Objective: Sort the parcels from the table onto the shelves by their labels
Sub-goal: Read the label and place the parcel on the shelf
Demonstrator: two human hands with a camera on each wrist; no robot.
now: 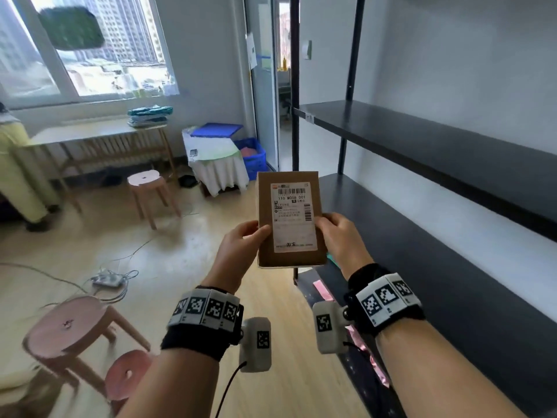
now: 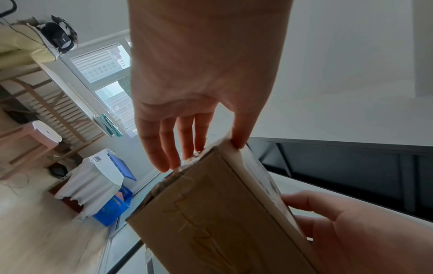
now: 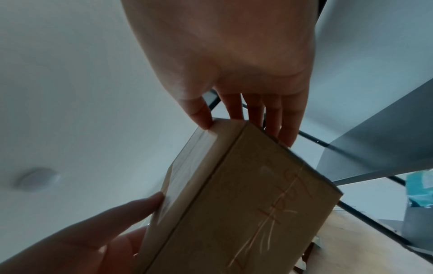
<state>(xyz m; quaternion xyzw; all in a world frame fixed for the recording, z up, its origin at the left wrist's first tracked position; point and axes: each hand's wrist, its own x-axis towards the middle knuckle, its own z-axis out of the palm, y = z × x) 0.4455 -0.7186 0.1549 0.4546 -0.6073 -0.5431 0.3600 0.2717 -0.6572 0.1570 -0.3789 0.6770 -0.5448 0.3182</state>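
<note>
A brown cardboard parcel (image 1: pixel 289 218) with a white barcode label facing up hangs in mid-air before me, held between both hands. My left hand (image 1: pixel 241 251) grips its left edge, thumb on the label side and fingers underneath. My right hand (image 1: pixel 340 239) grips the right edge the same way. Both wrist views show the parcel's plain underside (image 2: pixel 211 222) (image 3: pixel 246 204) with scratched writing, the thumb and fingers pinching its edges. The black shelves (image 1: pixel 437 140) stand to my right, with the lower board (image 1: pixel 452 267) close beside the parcel.
Pink stools (image 1: pixel 66 327) (image 1: pixel 144 179) stand on the wooden floor at left. A wooden table (image 1: pixel 90 134) carries folded cloth under the window. A covered stand and a blue crate (image 1: pixel 253 152) sit by the glass door. Cables and a power strip (image 1: pixel 105 280) lie on the floor.
</note>
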